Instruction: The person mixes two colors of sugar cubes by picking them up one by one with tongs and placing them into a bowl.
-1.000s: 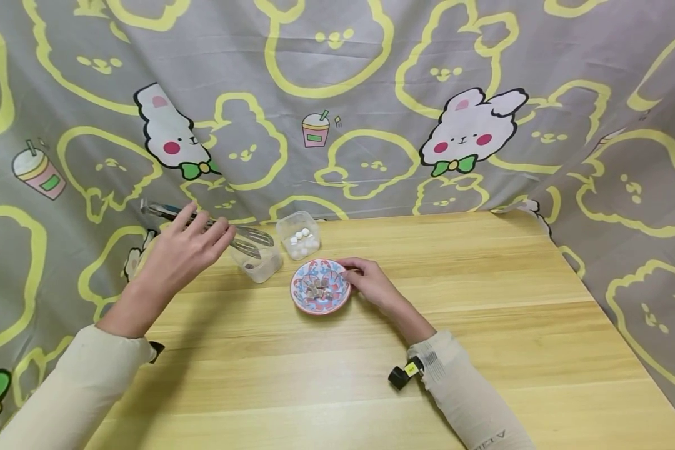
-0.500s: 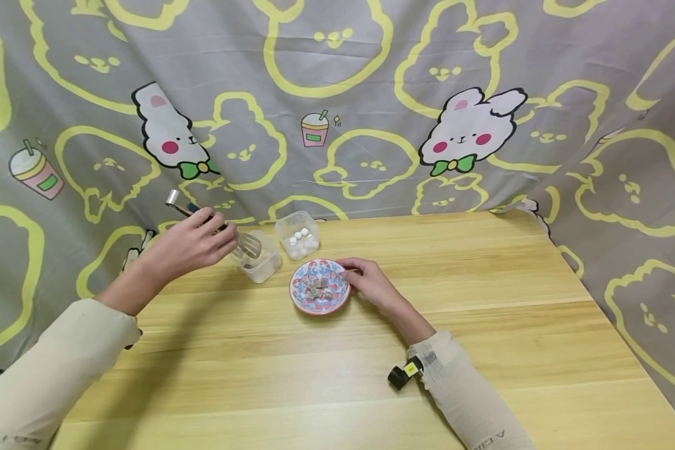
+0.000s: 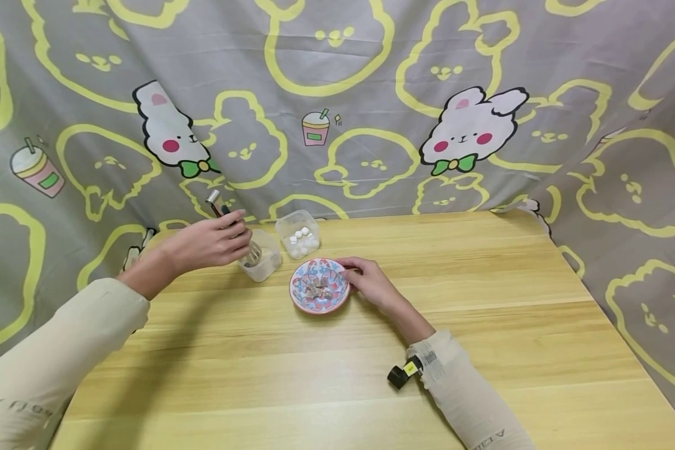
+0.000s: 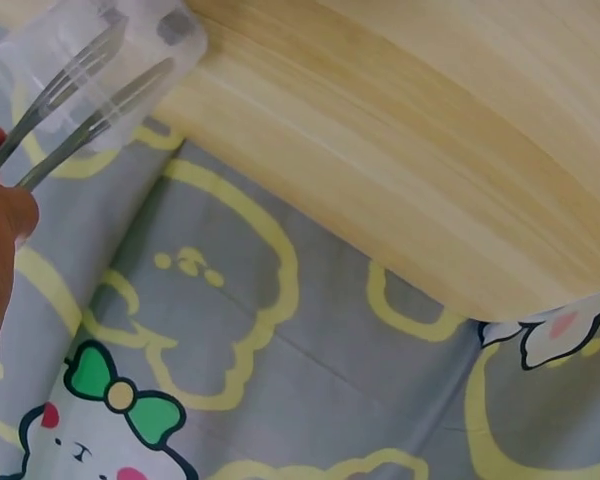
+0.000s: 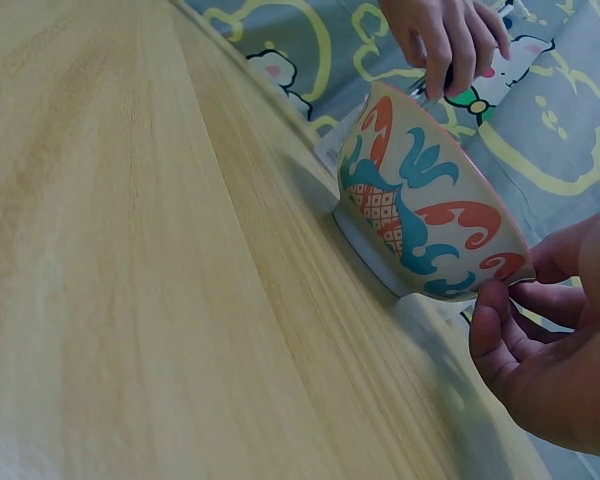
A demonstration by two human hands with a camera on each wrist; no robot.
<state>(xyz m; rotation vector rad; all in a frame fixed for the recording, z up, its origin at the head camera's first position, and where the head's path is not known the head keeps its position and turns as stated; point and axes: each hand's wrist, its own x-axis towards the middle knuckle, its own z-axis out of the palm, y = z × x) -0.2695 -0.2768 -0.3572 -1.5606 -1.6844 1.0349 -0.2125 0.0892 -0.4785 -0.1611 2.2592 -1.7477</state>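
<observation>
My left hand [image 3: 216, 242] grips metal tongs [image 4: 55, 160], their slotted heads reaching into a clear plastic container [image 3: 267, 269]. In the left wrist view a dark brownish piece [image 4: 172, 27] lies in one corner of that container, and the two tong arms stand apart. With thumb and fingers my right hand [image 3: 374, 284] pinches the rim of a patterned bowl [image 5: 410, 200], which stands upright on the table. Several brownish-grey cubes [image 3: 317, 289] lie inside the bowl, seen only from the head view.
A second clear container [image 3: 298, 219] with several small white pieces [image 3: 299, 236] stands behind the bowl, beside the first one. The wooden table [image 3: 326, 387] ends at the back against a grey printed curtain [image 3: 371, 187].
My left hand has moved right and down, turning the tongs steeper so their heads sink into the left container. The right hand and the bowl keep their place.
</observation>
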